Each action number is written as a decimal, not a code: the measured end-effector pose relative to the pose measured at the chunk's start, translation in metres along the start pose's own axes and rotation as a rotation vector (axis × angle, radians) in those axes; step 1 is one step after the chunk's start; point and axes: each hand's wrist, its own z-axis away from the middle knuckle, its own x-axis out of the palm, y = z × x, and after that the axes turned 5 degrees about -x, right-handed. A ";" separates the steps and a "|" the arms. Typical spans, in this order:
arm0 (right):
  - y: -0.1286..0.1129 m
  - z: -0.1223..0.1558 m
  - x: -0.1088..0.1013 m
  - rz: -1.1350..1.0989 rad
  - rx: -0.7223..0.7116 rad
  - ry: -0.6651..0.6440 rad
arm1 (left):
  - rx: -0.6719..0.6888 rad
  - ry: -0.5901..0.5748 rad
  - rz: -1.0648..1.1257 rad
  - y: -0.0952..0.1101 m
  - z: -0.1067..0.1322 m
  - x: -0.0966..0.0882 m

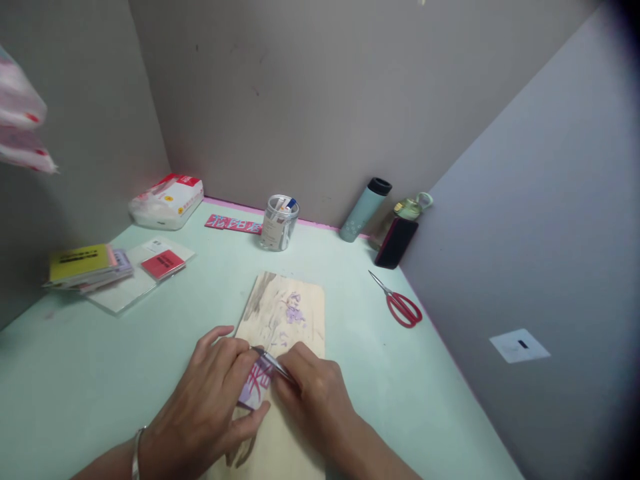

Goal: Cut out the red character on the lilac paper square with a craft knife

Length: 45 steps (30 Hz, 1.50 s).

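Note:
A small purple block (256, 387) with pink-red characters on its face lies on a pale wooden board (313, 313) marked with purple and dark stains. My left hand (205, 387) grips the block, thumb at its near edge and fingers curled over the far side. In my right hand (315, 393) is a slim silver craft knife (274, 363), held like a pen. Its tip points left over the block's far edge, close to my left fingertips; whether it touches the block I cannot tell. Both hands rest over the board.
Red-handled scissors (403, 308) lie right of the board. Behind stand a clear jar (280, 225) of tools, a teal tumbler (364, 212), a green-lidded bottle (409, 208) and a phone (397, 243). Leftward are stacked packets (83, 263), a red pad (163, 264) and a tissue pack (173, 203).

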 end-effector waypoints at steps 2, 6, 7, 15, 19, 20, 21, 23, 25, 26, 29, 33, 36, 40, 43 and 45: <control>0.001 0.001 0.004 0.034 0.015 0.059 | -0.015 -0.012 0.017 0.000 0.000 -0.001; 0.007 -0.001 0.003 -0.037 0.187 0.052 | -0.069 -0.048 0.035 -0.001 -0.001 -0.002; 0.009 -0.002 0.001 -0.092 0.251 0.030 | -0.081 -0.052 0.033 -0.002 0.000 -0.002; 0.009 -0.012 -0.027 -0.506 0.541 -0.015 | -0.176 -0.078 0.071 -0.016 0.003 0.002; 0.010 -0.010 -0.042 -0.369 0.390 -0.086 | -0.217 -0.097 0.077 -0.023 0.003 0.004; 0.011 -0.007 -0.043 -0.326 0.354 -0.110 | -0.227 -0.105 0.075 -0.024 0.004 0.004; 0.011 -0.005 -0.043 -0.297 0.331 -0.142 | -0.240 -0.115 0.075 -0.025 0.005 0.005; 0.011 0.001 -0.041 -0.280 0.312 -0.198 | -0.269 -0.138 0.080 -0.027 0.007 0.006; 0.011 0.006 -0.037 -0.259 0.268 -0.221 | -0.284 -0.148 0.088 -0.028 0.008 0.006; 0.010 0.008 -0.035 -0.234 0.231 -0.222 | -0.282 -0.147 0.090 -0.028 0.008 0.006; 0.008 0.010 -0.033 -0.151 0.114 -0.209 | -0.265 -0.128 0.091 -0.028 0.006 0.004; 0.006 0.009 -0.035 -0.110 0.091 -0.260 | -0.279 -0.117 0.102 -0.028 0.005 0.004; 0.004 0.009 -0.035 -0.099 0.084 -0.275 | -0.286 -0.119 0.108 -0.029 0.005 0.005; 0.004 0.010 -0.033 -0.082 0.083 -0.267 | -0.255 -0.119 0.102 -0.029 0.006 0.006; 0.004 0.010 -0.033 -0.085 0.094 -0.262 | -0.247 -0.120 0.103 -0.029 0.007 0.006; 0.004 0.010 -0.033 -0.093 0.096 -0.254 | -0.249 -0.121 0.102 -0.029 0.007 0.006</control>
